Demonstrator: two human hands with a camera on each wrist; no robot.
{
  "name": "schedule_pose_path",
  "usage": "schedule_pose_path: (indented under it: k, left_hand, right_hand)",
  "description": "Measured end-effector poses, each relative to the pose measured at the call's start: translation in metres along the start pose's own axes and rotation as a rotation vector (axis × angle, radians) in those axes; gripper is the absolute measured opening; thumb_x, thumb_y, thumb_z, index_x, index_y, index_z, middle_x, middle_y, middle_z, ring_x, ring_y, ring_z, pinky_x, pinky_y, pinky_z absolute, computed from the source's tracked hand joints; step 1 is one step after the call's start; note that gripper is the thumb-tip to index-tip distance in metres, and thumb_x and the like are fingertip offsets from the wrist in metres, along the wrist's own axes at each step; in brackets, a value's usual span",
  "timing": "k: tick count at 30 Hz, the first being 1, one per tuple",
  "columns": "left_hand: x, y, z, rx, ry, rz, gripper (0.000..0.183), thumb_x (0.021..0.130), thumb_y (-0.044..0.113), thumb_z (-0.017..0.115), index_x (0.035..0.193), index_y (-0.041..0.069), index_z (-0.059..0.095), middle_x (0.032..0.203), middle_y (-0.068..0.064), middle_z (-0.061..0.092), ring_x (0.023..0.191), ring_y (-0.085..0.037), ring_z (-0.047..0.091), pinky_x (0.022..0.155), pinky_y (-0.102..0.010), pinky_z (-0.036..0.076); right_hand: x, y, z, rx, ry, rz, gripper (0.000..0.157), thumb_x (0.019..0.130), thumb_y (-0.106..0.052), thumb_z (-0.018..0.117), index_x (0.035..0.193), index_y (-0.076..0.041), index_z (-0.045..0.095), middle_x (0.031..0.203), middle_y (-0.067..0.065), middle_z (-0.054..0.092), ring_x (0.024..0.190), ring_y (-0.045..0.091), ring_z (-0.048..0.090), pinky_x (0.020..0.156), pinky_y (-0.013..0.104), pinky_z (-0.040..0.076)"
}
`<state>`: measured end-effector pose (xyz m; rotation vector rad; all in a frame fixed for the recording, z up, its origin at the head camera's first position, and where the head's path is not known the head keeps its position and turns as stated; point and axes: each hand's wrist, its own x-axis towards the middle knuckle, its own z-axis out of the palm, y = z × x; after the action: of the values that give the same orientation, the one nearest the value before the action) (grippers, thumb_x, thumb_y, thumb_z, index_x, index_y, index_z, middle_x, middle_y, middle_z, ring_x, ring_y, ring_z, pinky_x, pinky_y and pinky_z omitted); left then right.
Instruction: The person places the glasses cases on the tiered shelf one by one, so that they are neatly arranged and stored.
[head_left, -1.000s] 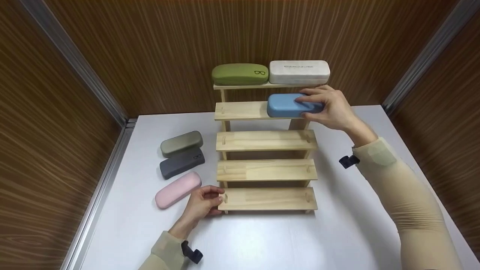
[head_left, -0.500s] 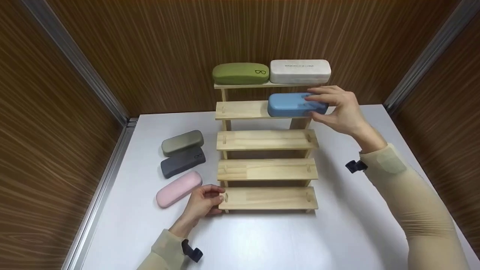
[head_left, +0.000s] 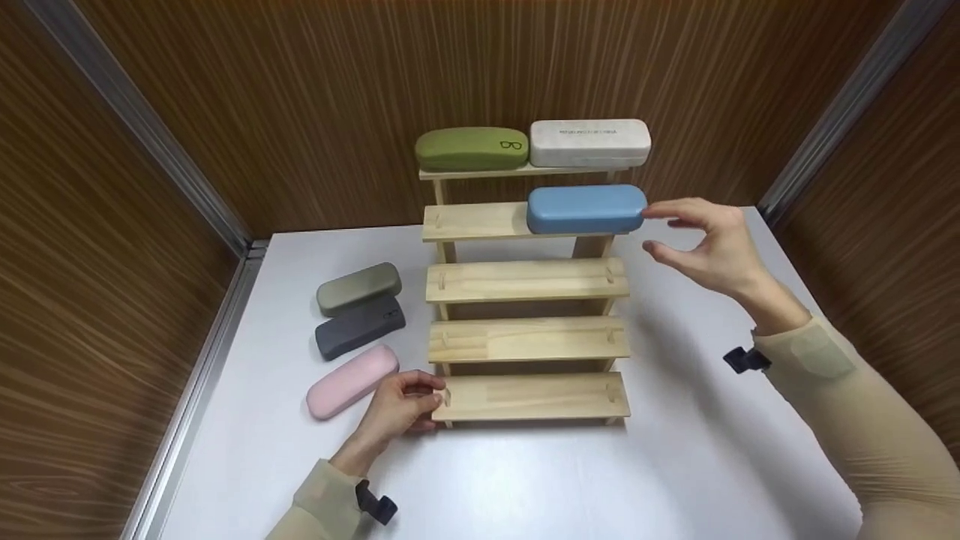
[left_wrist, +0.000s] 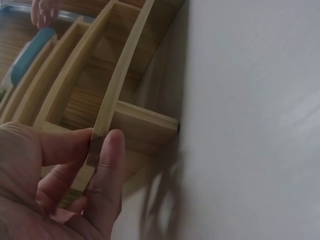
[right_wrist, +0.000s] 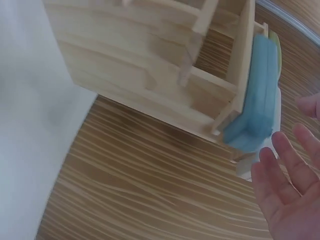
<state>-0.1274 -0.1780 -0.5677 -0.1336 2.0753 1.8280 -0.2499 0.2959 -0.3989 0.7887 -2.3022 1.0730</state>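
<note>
A blue glasses case (head_left: 586, 209) lies on the right half of the second tier from the top of a stepped wooden rack (head_left: 525, 280). Just off its right end is my right hand (head_left: 709, 244), thumb and fingers spread apart with nothing between them. In the right wrist view the fingertips (right_wrist: 270, 152) show close to the blue case's end. My left hand (head_left: 401, 407) pinches the left end of the rack's lowest shelf, thumb and finger on either side of the board (left_wrist: 102, 117). The top tier carries a green glasses case (head_left: 471, 148) and a white glasses case (head_left: 589, 143).
Left of the rack, an olive-grey case (head_left: 358, 289), a dark grey case (head_left: 360, 327) and a pink case (head_left: 352, 382) lie slanted on the white table (head_left: 525, 480). Wood-grain panels (head_left: 480, 60) enclose the back and both sides.
My right hand has let go of the blue glasses case and drawn back to the right, fingers spreading. The case stays on its shelf; my left hand keeps its grip.
</note>
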Motion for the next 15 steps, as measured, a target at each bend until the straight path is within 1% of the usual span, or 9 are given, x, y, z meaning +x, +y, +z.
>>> schedule_pose_path:
  k: [4,5,8,11,13,15]
  left_hand:
    - [-0.003,0.003,-0.007,0.028,-0.02,0.014,0.029,0.096,-0.001,0.076,0.124,-0.007,0.075,0.105,-0.011,0.08,0.076,-0.013,0.075,0.065,-0.031,0.069]
    - [-0.004,0.003,-0.009,0.04,-0.027,0.02,0.03,0.096,-0.001,0.076,0.125,-0.007,0.074,0.107,-0.013,0.08,0.076,-0.013,0.075,0.065,-0.031,0.069]
    - [-0.006,0.005,-0.016,0.085,-0.034,0.041,0.031,0.097,0.0,0.075,0.127,-0.007,0.074,0.112,-0.019,0.081,0.079,-0.015,0.077,0.069,-0.033,0.069]
    - [-0.008,0.008,-0.024,0.127,-0.016,0.052,0.033,0.098,0.0,0.074,0.13,-0.007,0.073,0.116,-0.023,0.08,0.085,-0.016,0.078,0.073,-0.036,0.07]
    - [-0.009,0.009,-0.029,0.156,0.002,0.059,0.034,0.098,0.0,0.074,0.132,-0.007,0.072,0.117,-0.025,0.08,0.087,-0.017,0.078,0.072,-0.037,0.07]
    - [-0.011,0.01,-0.035,0.19,0.017,0.064,0.036,0.099,0.001,0.074,0.134,-0.006,0.072,0.119,-0.025,0.08,0.088,-0.017,0.078,0.072,-0.036,0.069]
  right_hand:
    - [-0.015,0.0,0.005,0.057,-0.047,0.092,0.035,0.086,0.01,0.088,0.119,0.0,0.085,0.114,0.019,0.086,0.103,-0.01,0.075,0.086,0.008,0.062]
    - [-0.02,0.0,0.007,0.067,-0.063,0.118,0.034,0.086,0.009,0.088,0.119,-0.001,0.085,0.113,0.016,0.086,0.101,-0.008,0.076,0.084,0.009,0.063]
    - [-0.033,0.002,0.012,0.099,-0.106,0.185,0.032,0.088,0.007,0.088,0.118,-0.003,0.085,0.11,0.002,0.085,0.096,-0.004,0.077,0.08,0.011,0.064]
    - [-0.047,0.006,0.017,0.125,-0.16,0.242,0.03,0.09,0.005,0.087,0.118,-0.005,0.085,0.108,-0.015,0.081,0.094,-0.003,0.078,0.078,0.013,0.065]
    - [-0.057,0.009,0.019,0.14,-0.192,0.273,0.029,0.091,0.004,0.087,0.118,-0.007,0.085,0.107,-0.021,0.08,0.093,-0.003,0.078,0.077,0.014,0.065]
    - [-0.066,0.012,0.021,0.156,-0.222,0.299,0.029,0.091,0.004,0.087,0.117,-0.008,0.085,0.106,-0.021,0.08,0.093,-0.002,0.078,0.077,0.015,0.066]
